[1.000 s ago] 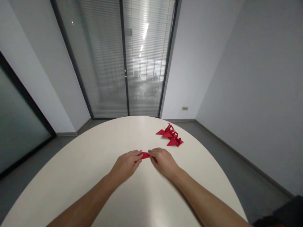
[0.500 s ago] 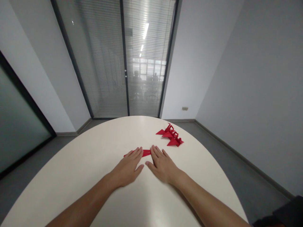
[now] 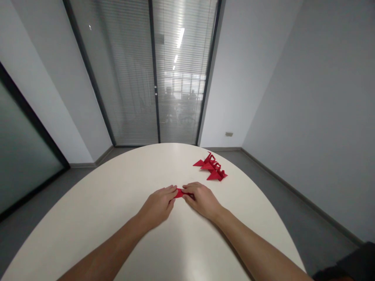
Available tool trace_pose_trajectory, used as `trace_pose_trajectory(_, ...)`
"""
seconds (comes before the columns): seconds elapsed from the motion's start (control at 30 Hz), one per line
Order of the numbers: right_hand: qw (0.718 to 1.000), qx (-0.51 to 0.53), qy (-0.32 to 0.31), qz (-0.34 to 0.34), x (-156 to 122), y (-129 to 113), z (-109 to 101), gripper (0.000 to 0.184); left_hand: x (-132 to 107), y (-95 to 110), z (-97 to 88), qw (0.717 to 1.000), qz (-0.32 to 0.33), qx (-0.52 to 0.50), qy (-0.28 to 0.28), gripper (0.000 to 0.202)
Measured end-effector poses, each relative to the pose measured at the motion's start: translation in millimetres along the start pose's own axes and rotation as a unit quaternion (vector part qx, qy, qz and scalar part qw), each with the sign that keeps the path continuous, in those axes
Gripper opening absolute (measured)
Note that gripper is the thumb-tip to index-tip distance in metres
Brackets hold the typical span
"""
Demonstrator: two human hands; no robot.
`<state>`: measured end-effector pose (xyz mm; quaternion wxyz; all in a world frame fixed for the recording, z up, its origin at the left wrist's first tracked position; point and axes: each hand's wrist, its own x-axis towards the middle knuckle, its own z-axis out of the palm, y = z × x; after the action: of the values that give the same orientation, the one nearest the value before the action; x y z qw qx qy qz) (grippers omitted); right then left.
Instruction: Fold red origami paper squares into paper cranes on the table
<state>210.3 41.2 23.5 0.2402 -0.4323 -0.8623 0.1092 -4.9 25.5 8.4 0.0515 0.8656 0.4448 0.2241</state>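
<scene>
A folded piece of red paper (image 3: 179, 192) lies low over the tabletop between my two hands, mostly covered by them. My left hand (image 3: 161, 203) grips its left end, thumb and fingers closed together on it. On the other end, my right hand (image 3: 200, 200) has its fingers curled in and pinches the paper with the thumb. Only a short red strip shows between the fingertips. Beyond my right hand, several red origami cranes (image 3: 211, 168) sit bunched in a slanting row, wings pointing left.
The round white table (image 3: 117, 203) fills the lower view, its far edge curving near a glass partition with blinds (image 3: 131, 97). A wall socket (image 3: 229, 134) is on the back wall. Something black (image 3: 348, 263) shows at the lower right corner.
My hands were lying flat with fingers stretched and thumbs spread over the paper. Now both have closed on its ends, and the right fingers have curled in. The cranes have not moved.
</scene>
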Motion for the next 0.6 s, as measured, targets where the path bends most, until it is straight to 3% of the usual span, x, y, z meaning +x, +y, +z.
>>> trace_pose_trajectory(0.2, 1.000, 0.028, 0.007, -0.003, -0.1, -2.5, -2.2, 0.022, 0.0, -4.1, 1.5, 0.997, -0.039, -0.042, 0.047, 0.023)
trace_pose_trajectory(0.47, 0.998, 0.056, 0.022, -0.016, 0.9, 1.8, 3.5, 0.017, -0.1, -1.7, -0.3, 0.997, -0.037, -0.036, 0.050, 0.020)
trace_pose_trajectory(0.6, 0.998, 0.058, 0.020, -0.007, -0.1, 2.2, 2.9, 0.026, -0.4, -0.1, -0.4, 0.997, -0.043, -0.041, 0.055, 0.022)
